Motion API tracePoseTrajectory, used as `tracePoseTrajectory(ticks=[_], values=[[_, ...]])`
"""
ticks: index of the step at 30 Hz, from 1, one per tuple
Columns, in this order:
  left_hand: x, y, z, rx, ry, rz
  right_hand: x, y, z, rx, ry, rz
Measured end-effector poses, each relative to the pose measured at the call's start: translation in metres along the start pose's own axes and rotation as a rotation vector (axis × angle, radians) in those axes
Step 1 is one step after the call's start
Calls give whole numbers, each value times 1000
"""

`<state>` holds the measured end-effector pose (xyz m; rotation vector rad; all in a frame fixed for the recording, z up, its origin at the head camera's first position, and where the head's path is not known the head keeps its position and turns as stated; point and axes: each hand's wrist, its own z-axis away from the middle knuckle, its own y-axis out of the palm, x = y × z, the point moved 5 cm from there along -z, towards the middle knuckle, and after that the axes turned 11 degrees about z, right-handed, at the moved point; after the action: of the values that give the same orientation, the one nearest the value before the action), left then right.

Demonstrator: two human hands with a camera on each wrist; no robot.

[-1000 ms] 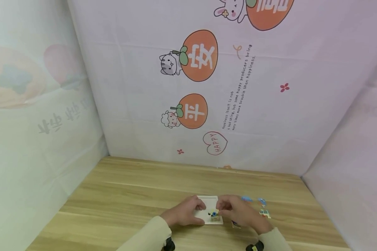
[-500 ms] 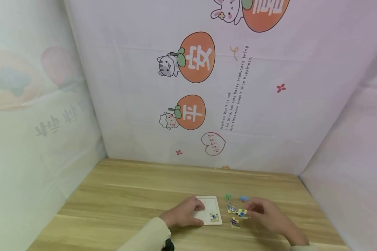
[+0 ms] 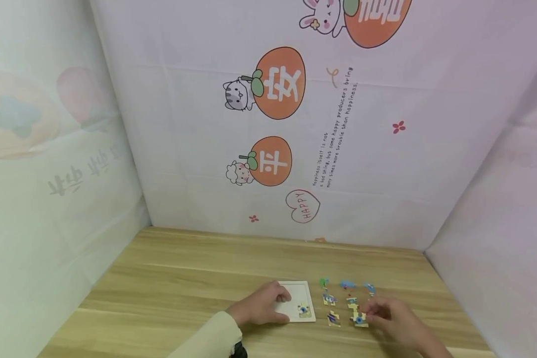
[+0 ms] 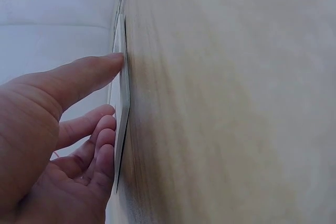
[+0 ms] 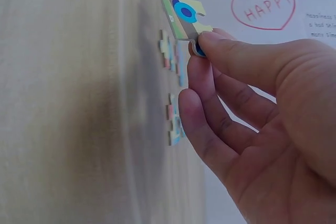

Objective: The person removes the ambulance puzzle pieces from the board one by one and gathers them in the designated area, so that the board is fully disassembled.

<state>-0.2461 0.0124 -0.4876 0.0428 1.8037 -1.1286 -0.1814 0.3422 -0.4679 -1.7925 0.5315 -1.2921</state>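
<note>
In the head view, a white jigsaw tray (image 3: 297, 289) lies on the table, with one yellow puzzle piece (image 3: 304, 310) with a blue round spot in its near right corner. My left hand (image 3: 260, 304) holds the tray at its left side; in the left wrist view the thumb (image 4: 100, 72) presses its edge and the other fingers curl against it. To the right, my right hand (image 3: 396, 320) pinches a jigsaw puzzle piece (image 5: 185, 14), yellow with a blue round spot, between thumb and fingers. It is held tilted, just over the table.
Between tray and right hand lie several loose puzzle pieces: a green one (image 3: 324, 283), blue ones (image 3: 347, 284) (image 3: 370, 288), and pieces with purple shapes (image 3: 329, 299) (image 3: 333, 318). White printed cloth walls (image 3: 197, 149) enclose the wooden table (image 3: 183, 278).
My right hand has moved from over the tray to the right of the loose pieces, carrying a puzzle piece away. One piece stays in the tray. My left hand has stayed on the tray.
</note>
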Motion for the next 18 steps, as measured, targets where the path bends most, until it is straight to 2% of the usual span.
tracePoseTrajectory(ticks=[8, 18], values=[[6, 2, -1, -6, -28, -6, -11, 8, -6, 59, 74, 15], [4, 2, 0, -9, -42, -17, -11, 10, -13, 104, 77, 48]])
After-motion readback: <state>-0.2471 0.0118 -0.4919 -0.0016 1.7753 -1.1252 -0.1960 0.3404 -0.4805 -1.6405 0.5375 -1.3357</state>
